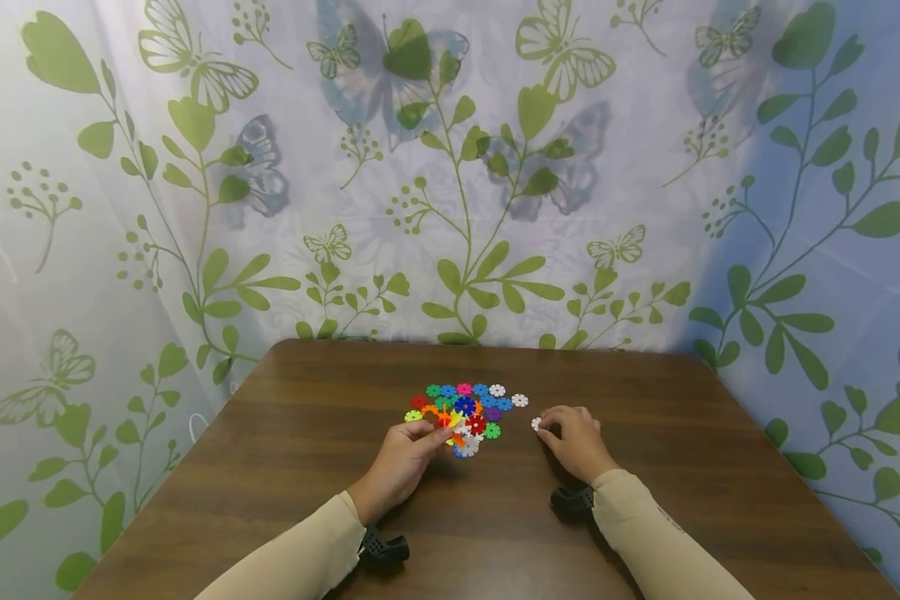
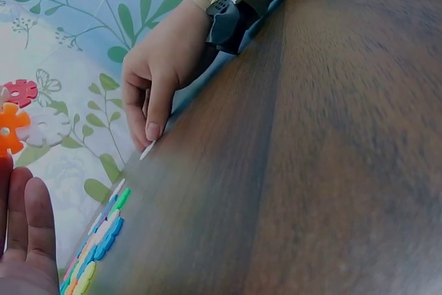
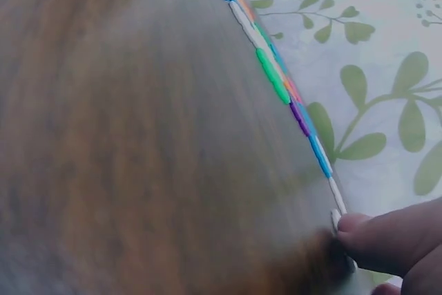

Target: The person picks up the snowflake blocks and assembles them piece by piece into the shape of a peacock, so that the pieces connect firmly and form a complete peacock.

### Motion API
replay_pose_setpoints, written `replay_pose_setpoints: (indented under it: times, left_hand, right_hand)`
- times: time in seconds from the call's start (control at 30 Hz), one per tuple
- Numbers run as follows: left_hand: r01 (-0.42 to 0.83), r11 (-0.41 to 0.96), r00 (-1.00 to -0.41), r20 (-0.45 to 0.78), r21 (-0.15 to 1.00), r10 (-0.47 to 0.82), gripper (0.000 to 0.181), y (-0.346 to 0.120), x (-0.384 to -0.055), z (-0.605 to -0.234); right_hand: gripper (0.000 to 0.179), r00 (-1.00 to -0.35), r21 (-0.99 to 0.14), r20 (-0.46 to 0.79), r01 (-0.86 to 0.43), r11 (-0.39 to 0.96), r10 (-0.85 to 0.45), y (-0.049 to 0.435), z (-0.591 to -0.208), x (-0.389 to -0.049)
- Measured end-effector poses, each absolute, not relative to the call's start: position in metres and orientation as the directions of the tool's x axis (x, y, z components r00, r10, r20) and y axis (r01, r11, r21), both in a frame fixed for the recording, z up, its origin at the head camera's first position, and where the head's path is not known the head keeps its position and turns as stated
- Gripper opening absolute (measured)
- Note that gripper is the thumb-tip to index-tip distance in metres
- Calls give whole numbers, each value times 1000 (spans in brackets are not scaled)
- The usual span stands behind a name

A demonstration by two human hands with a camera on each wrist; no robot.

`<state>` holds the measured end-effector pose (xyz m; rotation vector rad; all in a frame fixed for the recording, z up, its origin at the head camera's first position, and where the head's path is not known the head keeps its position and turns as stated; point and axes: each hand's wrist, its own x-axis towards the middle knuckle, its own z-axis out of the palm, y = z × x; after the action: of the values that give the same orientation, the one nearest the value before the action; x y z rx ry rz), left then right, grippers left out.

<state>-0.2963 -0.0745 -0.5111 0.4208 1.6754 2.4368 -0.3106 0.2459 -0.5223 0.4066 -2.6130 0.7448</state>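
Observation:
Between thumb and fingers, my left hand holds a cluster of interlocked notched plastic discs. In the left wrist view an orange disc, a red disc and a white disc of this cluster show above the fingertips. My right hand pinches a white flower-shaped disc at the tabletop, right of the other discs. From the right wrist, the thumb is seen on that disc's edge. Part of the cluster is hidden by the left fingers.
Loose discs lie flat behind and beside the cluster, among them a purple disc, a pink disc and a white disc. The brown wooden table reaches back to a leaf-and-butterfly curtain. Each wrist wears a black device.

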Motion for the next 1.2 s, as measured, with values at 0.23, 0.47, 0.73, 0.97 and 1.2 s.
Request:
replay_pose_setpoints:
  times: [0.23,0.47,0.73,0.97,1.2]
  left_hand:
    - [24,-373,-955,131,928,267,6,-74,-296,-512]
    - [21,-371,-948,136,928,287,8,-74,-296,-512]
    - [12,-362,-943,130,932,305,17,-75,-295,-511]
    - [26,-348,-937,144,937,318,17,-75,-293,-508]
    - [51,-324,-931,162,945,327,13,-72,-292,-510]
  right_hand:
    - [14,-872,-508,447,-431,746,-199,244,-519,-310]
    - [18,-912,-690,378,-392,608,-160,240,-511,-307]
    - [24,-946,-848,295,-325,418,-137,228,-495,-303]
    - [23,-944,-912,314,-330,244,-101,217,-485,-297]
    - [26,-943,-938,329,-333,97,-56,201,-472,-287]
